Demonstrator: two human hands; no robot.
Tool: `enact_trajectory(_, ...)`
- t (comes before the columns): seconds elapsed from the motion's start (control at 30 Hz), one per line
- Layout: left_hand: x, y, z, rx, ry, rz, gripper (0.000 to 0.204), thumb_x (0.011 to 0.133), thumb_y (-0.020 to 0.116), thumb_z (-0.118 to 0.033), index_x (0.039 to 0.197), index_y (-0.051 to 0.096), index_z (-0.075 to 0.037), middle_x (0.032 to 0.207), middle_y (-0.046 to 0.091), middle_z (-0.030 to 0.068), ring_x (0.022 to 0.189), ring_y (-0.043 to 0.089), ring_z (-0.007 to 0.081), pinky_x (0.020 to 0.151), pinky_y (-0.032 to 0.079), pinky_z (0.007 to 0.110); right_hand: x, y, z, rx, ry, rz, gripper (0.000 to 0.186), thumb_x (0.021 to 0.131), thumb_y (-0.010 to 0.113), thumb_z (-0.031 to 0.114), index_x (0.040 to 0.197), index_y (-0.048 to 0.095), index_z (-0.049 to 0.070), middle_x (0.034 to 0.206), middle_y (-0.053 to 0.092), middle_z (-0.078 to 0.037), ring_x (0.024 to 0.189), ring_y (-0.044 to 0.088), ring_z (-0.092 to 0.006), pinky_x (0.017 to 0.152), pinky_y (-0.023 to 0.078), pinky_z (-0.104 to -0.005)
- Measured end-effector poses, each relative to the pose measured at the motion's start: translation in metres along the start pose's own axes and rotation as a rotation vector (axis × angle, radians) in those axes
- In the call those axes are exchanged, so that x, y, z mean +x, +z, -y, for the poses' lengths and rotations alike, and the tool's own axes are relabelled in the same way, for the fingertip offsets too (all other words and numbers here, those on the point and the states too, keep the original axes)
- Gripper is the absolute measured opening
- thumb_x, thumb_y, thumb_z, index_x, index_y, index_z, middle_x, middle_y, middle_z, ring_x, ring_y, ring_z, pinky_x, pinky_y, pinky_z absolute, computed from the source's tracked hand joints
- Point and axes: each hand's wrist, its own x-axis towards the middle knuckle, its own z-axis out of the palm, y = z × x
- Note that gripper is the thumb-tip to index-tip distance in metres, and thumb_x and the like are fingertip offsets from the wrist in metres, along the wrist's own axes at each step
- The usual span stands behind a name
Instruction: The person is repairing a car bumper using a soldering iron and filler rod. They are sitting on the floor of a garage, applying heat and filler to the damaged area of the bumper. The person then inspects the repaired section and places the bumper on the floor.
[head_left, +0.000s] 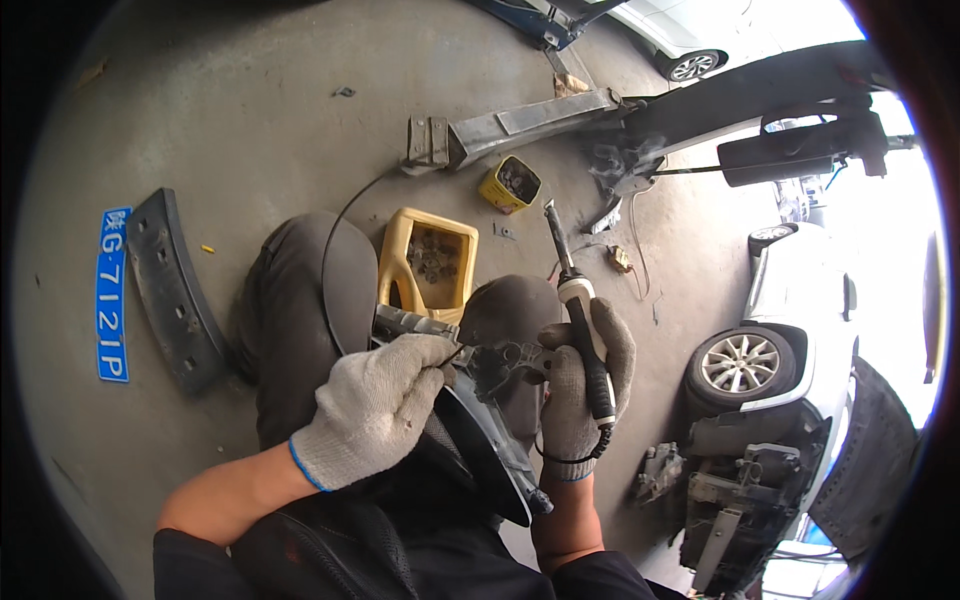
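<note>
A grey-white knitted glove covers each hand. My left hand (375, 405) is closed in a pinch over the lap, with a thin black strand (326, 260) looping up from it in a long arc. Its fingertips are at the upper end of a black plastic car part (485, 440) with a glossy curved edge, which lies across my thighs. My right hand (590, 375) is wrapped round a soldering iron (585, 325) with a black and white handle. The iron's metal tip points up and away from the part, and its coiled cord hangs by the wrist.
Between the knees stands a cut-open yellow jug (393, 250) with small dark pieces inside; beyond it is a small yellow tub (505, 202). A black curved strip (170, 290) and a blue plate (112, 300) lie left. A lift arm (530, 122) crosses ahead; a partly dismantled white car (800, 300) stands right.
</note>
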Motion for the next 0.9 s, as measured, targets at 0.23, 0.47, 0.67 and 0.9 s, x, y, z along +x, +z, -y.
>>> enact_trajectory(0.23, 0.003, -0.002, 0.012, -0.199, -0.149, 0.043, 0.015, 0.096, 0.054, 0.004, 0.109, 0.062, 0.005, 0.093, 0.073, 0.0138, 0.088, 0.072, 0.0178, 0.081, 0.057, 0.030, -0.004, 0.000, 0.003, -0.074, -0.011, -0.008, 0.056, 0.091, 0.053, 0.004, 0.145, 0.040, 0.001, 0.099, 0.067, -0.016, 0.081, 0.066, -0.0197, 0.071, 0.058, -0.0312)
enact_trajectory(0.47, 0.002, -0.008, 0.012, -0.201, -0.167, 0.062, 0.016, 0.097, 0.052, 0.005, 0.109, 0.062, 0.005, 0.093, 0.073, 0.0134, 0.088, 0.072, 0.0180, 0.082, 0.057, 0.030, -0.004, -0.011, -0.010, -0.106, -0.104, 0.032, 0.055, 0.092, 0.058, 0.003, 0.145, 0.040, 0.003, 0.103, 0.067, -0.017, 0.089, 0.066, -0.0207, 0.078, 0.057, -0.0344)
enact_trajectory(0.67, 0.003, -0.002, 0.020, -0.204, -0.117, 0.016, 0.018, 0.095, 0.060, -0.001, 0.112, 0.064, 0.004, 0.089, 0.073, 0.0169, 0.085, 0.075, 0.0293, 0.073, 0.060, 0.034, -0.006, -0.007, -0.006, -0.179, -0.165, 0.018, 0.054, 0.092, 0.058, 0.004, 0.143, 0.042, 0.003, 0.105, 0.067, -0.017, 0.090, 0.066, -0.0205, 0.080, 0.056, -0.0348)
enact_trajectory(0.9, 0.005, -0.009, 0.014, -0.223, -0.125, 0.050, 0.015, 0.094, 0.057, 0.005, 0.107, 0.065, 0.006, 0.091, 0.074, 0.0140, 0.085, 0.074, 0.0190, 0.077, 0.059, 0.030, -0.002, -0.011, -0.011, -0.048, -0.156, -0.073, 0.055, 0.091, 0.059, 0.006, 0.143, 0.042, 0.004, 0.097, 0.068, -0.015, 0.083, 0.066, -0.0208, 0.077, 0.055, -0.0333)
